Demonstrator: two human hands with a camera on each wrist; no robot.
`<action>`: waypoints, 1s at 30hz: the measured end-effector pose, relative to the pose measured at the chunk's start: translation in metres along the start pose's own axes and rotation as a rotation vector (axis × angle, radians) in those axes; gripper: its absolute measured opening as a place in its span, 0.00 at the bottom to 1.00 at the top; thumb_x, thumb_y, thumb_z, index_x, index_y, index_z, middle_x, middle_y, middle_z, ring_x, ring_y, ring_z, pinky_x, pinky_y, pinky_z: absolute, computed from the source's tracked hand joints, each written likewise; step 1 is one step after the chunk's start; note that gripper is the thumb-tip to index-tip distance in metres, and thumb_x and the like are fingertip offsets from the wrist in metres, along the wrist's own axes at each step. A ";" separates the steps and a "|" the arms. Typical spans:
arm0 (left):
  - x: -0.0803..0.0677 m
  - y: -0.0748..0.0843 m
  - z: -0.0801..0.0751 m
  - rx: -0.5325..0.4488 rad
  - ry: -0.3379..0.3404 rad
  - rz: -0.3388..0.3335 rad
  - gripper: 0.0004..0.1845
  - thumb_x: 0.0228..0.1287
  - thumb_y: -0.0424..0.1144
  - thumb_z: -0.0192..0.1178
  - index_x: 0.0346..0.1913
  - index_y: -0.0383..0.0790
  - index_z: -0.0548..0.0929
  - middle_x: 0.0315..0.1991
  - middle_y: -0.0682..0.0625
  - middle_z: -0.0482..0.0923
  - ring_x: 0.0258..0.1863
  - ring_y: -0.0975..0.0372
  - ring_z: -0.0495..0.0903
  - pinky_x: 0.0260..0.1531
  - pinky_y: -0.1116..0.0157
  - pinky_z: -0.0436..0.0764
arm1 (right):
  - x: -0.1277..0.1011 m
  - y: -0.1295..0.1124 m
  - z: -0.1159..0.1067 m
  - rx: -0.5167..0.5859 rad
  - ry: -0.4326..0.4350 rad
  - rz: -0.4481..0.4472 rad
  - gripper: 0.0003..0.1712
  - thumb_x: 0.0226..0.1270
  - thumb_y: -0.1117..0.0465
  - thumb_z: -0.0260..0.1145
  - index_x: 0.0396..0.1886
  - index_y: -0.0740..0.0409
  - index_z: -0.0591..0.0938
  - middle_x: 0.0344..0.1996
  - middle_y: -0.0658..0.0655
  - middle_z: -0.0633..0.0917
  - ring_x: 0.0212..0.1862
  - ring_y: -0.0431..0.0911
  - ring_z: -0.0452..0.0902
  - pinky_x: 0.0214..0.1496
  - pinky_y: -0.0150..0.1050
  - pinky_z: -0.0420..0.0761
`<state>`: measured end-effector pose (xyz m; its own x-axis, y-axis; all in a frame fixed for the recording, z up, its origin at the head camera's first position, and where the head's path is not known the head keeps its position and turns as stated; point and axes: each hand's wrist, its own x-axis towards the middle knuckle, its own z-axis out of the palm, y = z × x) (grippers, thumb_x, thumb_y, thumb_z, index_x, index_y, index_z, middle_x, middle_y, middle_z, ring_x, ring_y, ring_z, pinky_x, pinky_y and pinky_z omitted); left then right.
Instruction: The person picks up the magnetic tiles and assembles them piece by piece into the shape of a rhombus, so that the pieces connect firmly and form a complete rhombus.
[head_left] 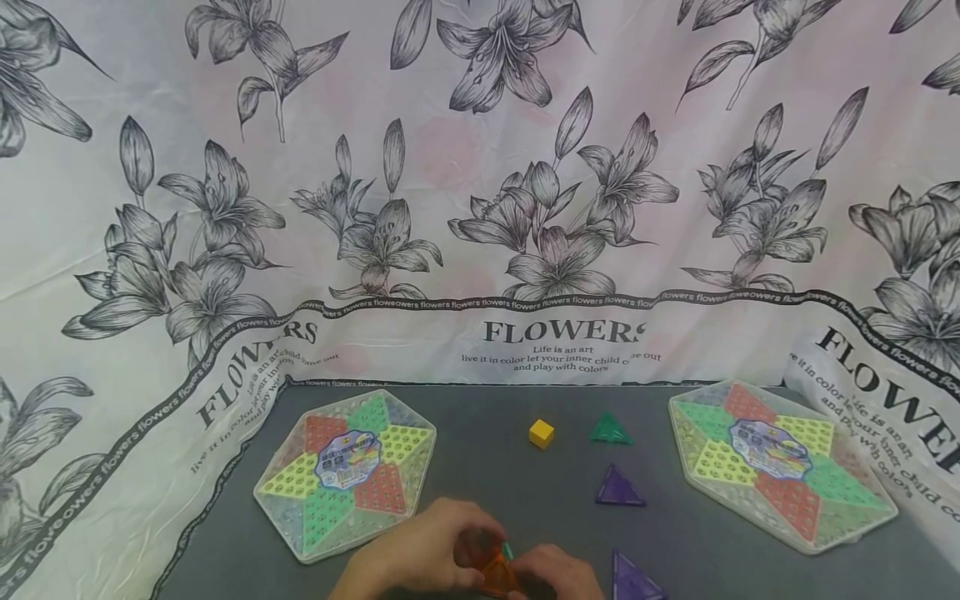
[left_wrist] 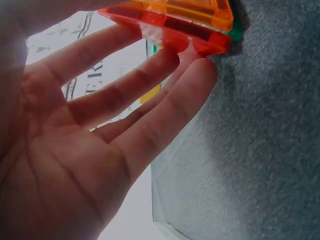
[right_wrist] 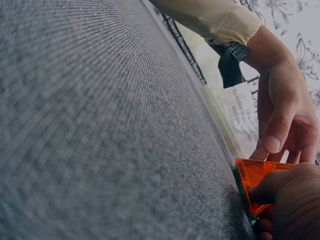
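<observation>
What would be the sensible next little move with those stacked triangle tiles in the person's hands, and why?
Probably square up the stack. Both the left hand and the right hand grip the orange triangle tile lying on a red tile, with a green tile peeking out beneath, so the edges look slightly offset.

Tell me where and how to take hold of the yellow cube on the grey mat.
Pinch the yellow cube by two opposite side faces, coming straight down from above. It sits flat and alone on the grey mat, apart from the green triangle beside it, so its sides look free, and its flat parallel faces should give the fingertips an even hold.
</observation>
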<state>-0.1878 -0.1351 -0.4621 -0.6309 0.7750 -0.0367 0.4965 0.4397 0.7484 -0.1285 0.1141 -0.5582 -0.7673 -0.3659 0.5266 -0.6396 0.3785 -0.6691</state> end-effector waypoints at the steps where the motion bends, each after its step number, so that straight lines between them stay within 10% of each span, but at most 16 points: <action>1: 0.000 0.000 0.000 0.011 -0.003 0.004 0.22 0.64 0.32 0.77 0.60 0.46 0.90 0.48 0.60 0.88 0.42 0.75 0.84 0.42 0.73 0.86 | 0.000 0.000 0.000 -0.003 0.000 -0.001 0.08 0.71 0.61 0.79 0.46 0.46 0.89 0.38 0.42 0.89 0.41 0.30 0.82 0.35 0.31 0.83; 19: 0.006 0.002 0.012 0.193 0.064 -0.040 0.26 0.61 0.41 0.81 0.63 0.49 0.88 0.45 0.65 0.85 0.43 0.76 0.78 0.44 0.74 0.80 | -0.002 0.001 0.000 0.009 -0.017 0.055 0.07 0.74 0.56 0.77 0.48 0.42 0.90 0.39 0.38 0.89 0.42 0.29 0.82 0.39 0.32 0.84; 30: 0.007 -0.003 0.009 0.062 0.086 -0.085 0.21 0.62 0.32 0.80 0.55 0.48 0.86 0.45 0.63 0.87 0.40 0.76 0.82 0.42 0.73 0.84 | 0.000 -0.005 -0.003 0.033 -0.058 0.129 0.10 0.75 0.57 0.76 0.51 0.42 0.90 0.42 0.36 0.89 0.44 0.29 0.83 0.40 0.32 0.85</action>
<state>-0.1878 -0.1269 -0.4706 -0.7197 0.6931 -0.0396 0.4730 0.5313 0.7029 -0.1252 0.1145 -0.5535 -0.8383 -0.3654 0.4046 -0.5336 0.3979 -0.7462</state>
